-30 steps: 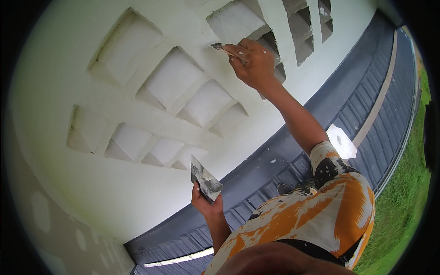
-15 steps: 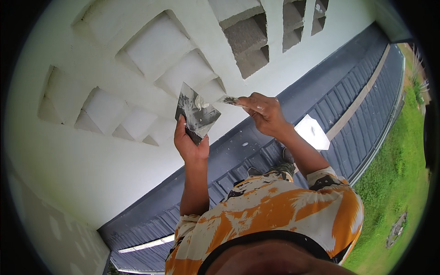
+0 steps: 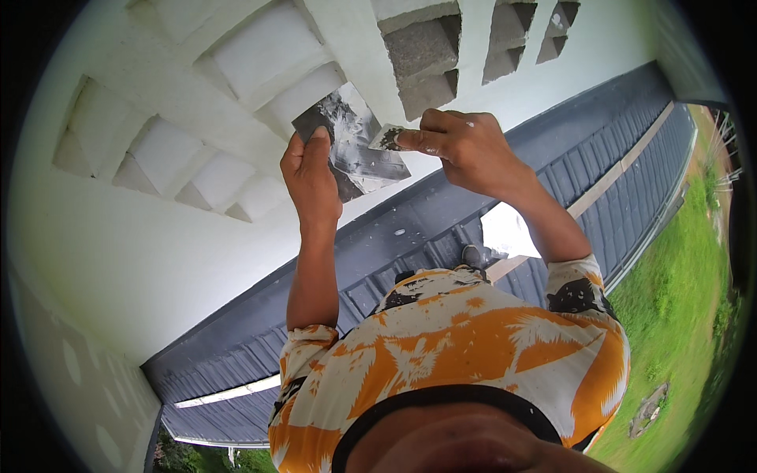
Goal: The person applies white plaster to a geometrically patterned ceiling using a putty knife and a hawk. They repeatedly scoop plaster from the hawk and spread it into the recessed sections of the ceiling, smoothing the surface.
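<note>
My left hand (image 3: 314,177) grips a thin, flat, dark plate (image 3: 359,150) by its left edge, with the thumb on top. White filler paste is smeared over the plate's upper face. In my right hand (image 3: 473,154) a small flat scraper (image 3: 386,137) is pinched between thumb and fingers. Its blade is pale with dark specks and overlaps the plate's right side; whether it presses on the plate I cannot tell. White spots of paste show on my right knuckles. Both hands are held up in front of the pale wall (image 3: 229,268).
Recessed square niches (image 3: 272,55) and grey block openings (image 3: 422,51) line the wall. Below it run a dark ledge (image 3: 441,213) and a ribbed roof (image 3: 615,201) with a plank (image 3: 607,185) across it. A white sheet (image 3: 509,231) lies near my shoe (image 3: 473,255). Grass (image 3: 670,299) is beyond the roof edge.
Both hands have risen in the picture. The plate has turned in my left hand, and the scraper now overlaps its right side. The lump of paste seen earlier now looks like a spread smear.
</note>
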A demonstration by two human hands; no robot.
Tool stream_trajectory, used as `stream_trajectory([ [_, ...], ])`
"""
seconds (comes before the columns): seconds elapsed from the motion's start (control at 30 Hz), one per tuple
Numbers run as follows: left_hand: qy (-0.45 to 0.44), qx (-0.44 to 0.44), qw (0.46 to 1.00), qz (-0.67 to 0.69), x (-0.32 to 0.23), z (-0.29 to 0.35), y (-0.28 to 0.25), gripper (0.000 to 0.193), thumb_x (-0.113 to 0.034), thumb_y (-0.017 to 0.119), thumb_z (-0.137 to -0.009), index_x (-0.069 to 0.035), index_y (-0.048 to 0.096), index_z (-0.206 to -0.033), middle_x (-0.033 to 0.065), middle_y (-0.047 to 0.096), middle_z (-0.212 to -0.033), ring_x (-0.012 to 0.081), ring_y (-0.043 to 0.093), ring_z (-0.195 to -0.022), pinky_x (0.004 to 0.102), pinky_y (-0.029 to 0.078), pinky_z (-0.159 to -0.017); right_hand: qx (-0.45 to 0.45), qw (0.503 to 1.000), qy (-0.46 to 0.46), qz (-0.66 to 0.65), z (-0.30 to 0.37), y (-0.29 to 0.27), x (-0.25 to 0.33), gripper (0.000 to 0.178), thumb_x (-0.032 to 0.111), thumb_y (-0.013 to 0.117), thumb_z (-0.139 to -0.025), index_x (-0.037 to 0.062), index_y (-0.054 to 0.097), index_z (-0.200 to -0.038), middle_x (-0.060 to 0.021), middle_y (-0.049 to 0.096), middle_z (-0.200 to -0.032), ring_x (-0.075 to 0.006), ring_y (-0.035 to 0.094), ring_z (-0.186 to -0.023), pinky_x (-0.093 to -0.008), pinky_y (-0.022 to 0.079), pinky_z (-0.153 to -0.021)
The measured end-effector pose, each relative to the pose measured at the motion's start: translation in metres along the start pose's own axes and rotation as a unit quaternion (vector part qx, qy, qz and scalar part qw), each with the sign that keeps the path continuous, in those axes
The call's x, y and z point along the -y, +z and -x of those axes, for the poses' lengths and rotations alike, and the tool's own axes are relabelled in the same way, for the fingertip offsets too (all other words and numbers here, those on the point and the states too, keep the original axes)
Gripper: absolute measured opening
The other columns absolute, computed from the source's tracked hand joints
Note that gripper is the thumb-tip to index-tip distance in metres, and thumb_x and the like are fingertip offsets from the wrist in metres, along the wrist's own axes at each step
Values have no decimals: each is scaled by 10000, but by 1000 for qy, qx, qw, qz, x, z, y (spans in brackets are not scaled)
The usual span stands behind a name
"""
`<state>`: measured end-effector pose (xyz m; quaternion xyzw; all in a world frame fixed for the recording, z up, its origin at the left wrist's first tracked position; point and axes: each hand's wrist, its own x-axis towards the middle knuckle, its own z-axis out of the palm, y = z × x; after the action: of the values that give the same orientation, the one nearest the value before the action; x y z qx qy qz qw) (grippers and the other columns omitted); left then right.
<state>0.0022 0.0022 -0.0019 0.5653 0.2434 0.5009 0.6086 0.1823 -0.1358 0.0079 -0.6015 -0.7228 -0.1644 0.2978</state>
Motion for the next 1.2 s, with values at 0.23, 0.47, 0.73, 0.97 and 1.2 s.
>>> stream_trajectory([
  [0.23,27,-183,981,51,-14,-9,4,250,-115,499,-931,45,587,-1102,105,630,-1019,196,634,-883,323,526,-771,-42,873,232,-427,36,36,-51,245,-17,586,-852,83,697,-1045,-18,639,-805,-133,623,-661,-260,462,-499],
  [0.47,-63,-263,954,128,21,29,-37,338,-178,479,-949,14,558,-1216,120,623,-1140,247,632,-1007,361,526,-839,-107,584,379,-710,42,87,-95,190,117,536,-959,39,656,-1083,-28,626,-745,-75,545,-542,-210,437,-495],
  [0.73,-160,-327,927,95,69,112,-93,354,-224,445,-962,-33,568,-1234,73,636,-1160,204,645,-1014,335,550,-775,-183,774,357,-490,-20,142,-133,252,107,574,-915,24,666,-1134,-55,668,-753,-110,558,-565,-258,471,-547],
  [0.97,-159,-421,891,68,68,167,-89,275,-226,432,-966,-61,589,-1122,35,658,-952,126,609,-699,236,418,-481,-170,903,266,-292,-58,154,-129,266,126,597,-859,88,706,-1099,-131,708,-906,-290,671,-721,-373,528,-654],
  [1.2,-168,-445,877,68,70,182,-65,286,-213,461,-959,-43,592,-1148,49,667,-1033,170,673,-834,260,532,-596,-174,848,341,-368,-45,131,-151,263,151,560,-869,125,715,-1080,-117,704,-831,-309,665,-793,-413,525,-709],
])
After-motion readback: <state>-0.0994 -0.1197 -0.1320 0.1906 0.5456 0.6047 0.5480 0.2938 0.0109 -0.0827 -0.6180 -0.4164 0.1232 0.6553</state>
